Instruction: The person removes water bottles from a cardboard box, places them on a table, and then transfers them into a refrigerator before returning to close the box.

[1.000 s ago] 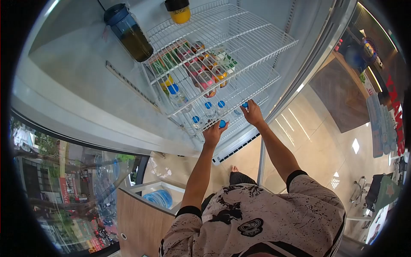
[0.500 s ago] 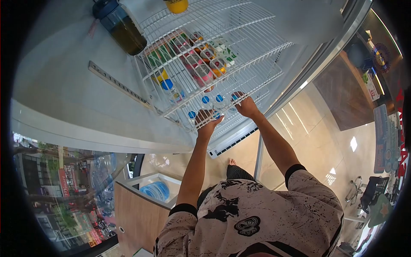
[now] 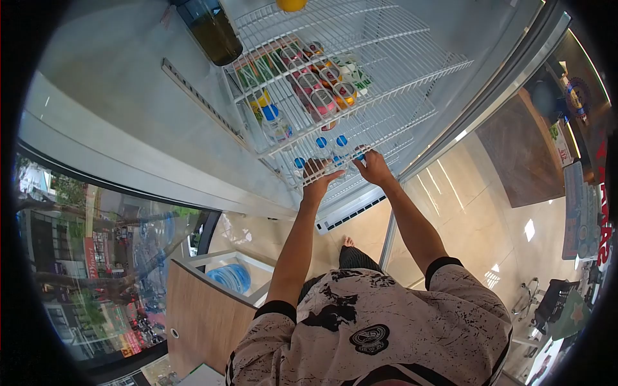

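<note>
Several clear water bottles with blue caps (image 3: 321,142) stand on a low wire shelf of an upright fridge. My left hand (image 3: 317,177) reaches in at the shelf's front edge, fingers apart among the bottles and thumb stretched to the right; shelf wires partly cover it. Just right of it, my right hand (image 3: 374,168) has its fingers closed around the top of a blue-capped bottle (image 3: 359,155). That bottle's body is largely hidden by the hand and wires. Another water bottle (image 3: 275,123) stands farther left, near a yellow item.
Pink and orange drink cans (image 3: 322,100) stand in rows beside a green-and-white pack (image 3: 354,76), seen through the upper wire shelf (image 3: 386,55). A jug of dark liquid (image 3: 215,35) is at upper left. Below left, a wooden cabinet (image 3: 206,315) stands near a big blue water bottle (image 3: 230,278).
The view has shifted, so the fridge contents appear farther right. My right hand has drawn slightly nearer my left, and its fingers have closed in on the bottle top.
</note>
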`<action>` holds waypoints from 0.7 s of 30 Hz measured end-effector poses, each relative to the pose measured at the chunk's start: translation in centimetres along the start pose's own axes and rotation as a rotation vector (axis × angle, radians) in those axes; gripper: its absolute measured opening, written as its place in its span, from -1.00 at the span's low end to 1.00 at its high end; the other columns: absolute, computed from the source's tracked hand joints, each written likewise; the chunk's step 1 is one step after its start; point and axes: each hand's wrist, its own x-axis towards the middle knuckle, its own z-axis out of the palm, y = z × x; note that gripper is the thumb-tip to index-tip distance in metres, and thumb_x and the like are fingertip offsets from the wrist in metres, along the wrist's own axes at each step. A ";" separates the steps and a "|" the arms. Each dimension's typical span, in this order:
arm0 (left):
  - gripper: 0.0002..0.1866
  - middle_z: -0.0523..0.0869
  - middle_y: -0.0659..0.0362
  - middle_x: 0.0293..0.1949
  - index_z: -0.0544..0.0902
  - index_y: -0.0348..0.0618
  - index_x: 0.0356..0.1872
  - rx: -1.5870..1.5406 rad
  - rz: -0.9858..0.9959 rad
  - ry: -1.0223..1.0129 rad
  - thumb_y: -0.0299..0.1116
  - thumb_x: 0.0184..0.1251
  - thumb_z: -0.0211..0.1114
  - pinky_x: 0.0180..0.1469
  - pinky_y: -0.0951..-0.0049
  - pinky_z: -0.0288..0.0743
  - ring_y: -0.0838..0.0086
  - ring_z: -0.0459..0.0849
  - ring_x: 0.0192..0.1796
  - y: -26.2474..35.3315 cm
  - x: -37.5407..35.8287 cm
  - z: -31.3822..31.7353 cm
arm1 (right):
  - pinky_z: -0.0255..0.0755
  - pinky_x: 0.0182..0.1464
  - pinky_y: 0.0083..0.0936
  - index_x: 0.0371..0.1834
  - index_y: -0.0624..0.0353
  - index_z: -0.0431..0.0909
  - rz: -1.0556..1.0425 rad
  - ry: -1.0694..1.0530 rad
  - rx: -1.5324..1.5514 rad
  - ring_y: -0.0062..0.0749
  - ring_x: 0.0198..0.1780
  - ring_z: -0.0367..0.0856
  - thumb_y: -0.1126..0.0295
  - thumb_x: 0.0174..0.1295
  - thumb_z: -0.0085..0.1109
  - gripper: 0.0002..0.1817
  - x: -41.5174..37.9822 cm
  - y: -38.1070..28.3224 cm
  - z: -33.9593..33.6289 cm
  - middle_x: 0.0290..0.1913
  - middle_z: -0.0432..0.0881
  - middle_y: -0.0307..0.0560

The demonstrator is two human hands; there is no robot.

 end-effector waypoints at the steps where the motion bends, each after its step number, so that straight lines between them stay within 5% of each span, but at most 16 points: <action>1: -0.46 0.56 0.05 -0.39 0.66 -0.21 -0.21 -0.002 0.002 0.000 -0.02 -0.17 0.54 -0.22 0.21 0.41 0.16 0.51 -0.28 -0.4 -0.3 0.3 | 0.45 -0.32 -0.08 -0.30 0.35 0.46 0.001 0.002 -0.002 0.21 -0.35 0.56 0.33 0.14 0.26 -0.72 0.0 0.0 0.0 -0.39 0.57 0.26; 7: -0.49 0.54 0.06 -0.46 0.62 -0.20 -0.32 0.101 0.036 0.018 -0.01 -0.17 0.54 -0.30 0.14 0.38 0.15 0.50 -0.32 -0.1 0.0 0.4 | 0.42 -0.38 -0.13 -0.34 0.34 0.45 0.045 0.023 -0.002 0.16 -0.42 0.55 0.31 0.12 0.29 -0.70 0.2 0.1 -0.5 -0.47 0.55 0.20; 10: -0.41 0.56 0.07 -0.37 0.64 -0.22 -0.26 0.151 -0.025 -0.025 0.07 -0.21 0.54 -0.24 0.17 0.34 0.16 0.48 -0.26 0.6 -0.2 -0.5 | 0.40 -0.44 -0.24 -0.16 0.38 0.49 0.164 -0.015 0.010 -0.02 -0.51 0.54 0.21 0.04 0.39 -0.53 0.3 -0.9 -0.6 -0.56 0.51 0.08; 13: -0.20 0.57 -0.05 -0.13 0.54 -0.32 0.01 0.189 -0.099 -0.097 0.13 -0.18 0.49 -0.03 0.12 0.38 0.06 0.49 -0.05 1.3 -1.4 -1.6 | 0.38 -0.50 -0.28 0.02 0.32 0.44 0.220 0.084 0.007 -0.07 -0.56 0.53 0.18 0.04 0.39 -0.43 -0.4 -1.9 -0.4 -0.62 0.48 0.02; 15: -0.01 0.46 -0.16 0.15 0.32 -0.41 0.25 0.147 0.005 0.033 0.14 -0.13 0.46 0.23 0.05 0.28 -0.06 0.40 0.20 1.9 -3.0 -2.1 | 0.32 -0.56 -0.33 0.11 0.25 0.37 0.193 0.191 0.017 -0.19 -0.65 0.46 0.16 0.05 0.39 -0.37 -1.2 -3.0 -0.3 -0.68 0.40 -0.06; 16: 0.05 0.35 -0.19 0.29 0.20 -0.43 0.33 0.094 -0.002 -0.081 0.11 -0.08 0.45 0.35 0.01 0.15 -0.09 0.27 0.33 2.2 -4.5 -2.3 | 0.29 -0.58 -0.34 0.12 0.24 0.35 0.274 0.281 0.019 -0.24 -0.67 0.41 0.15 0.05 0.40 -0.35 -1.9 -4.0 -0.6 -0.70 0.38 -0.09; 21: -0.16 0.41 -0.10 0.25 0.32 -0.37 0.26 -0.079 0.061 -0.122 -0.02 0.04 0.43 0.38 0.05 0.15 -0.01 0.32 0.32 6.6 -11.5 -6.9 | 0.25 -0.59 -0.36 -0.02 0.25 0.44 0.609 0.540 0.015 -0.30 -0.70 0.37 0.13 0.11 0.35 -0.49 -9.7 -7.9 2.0 -0.72 0.37 -0.10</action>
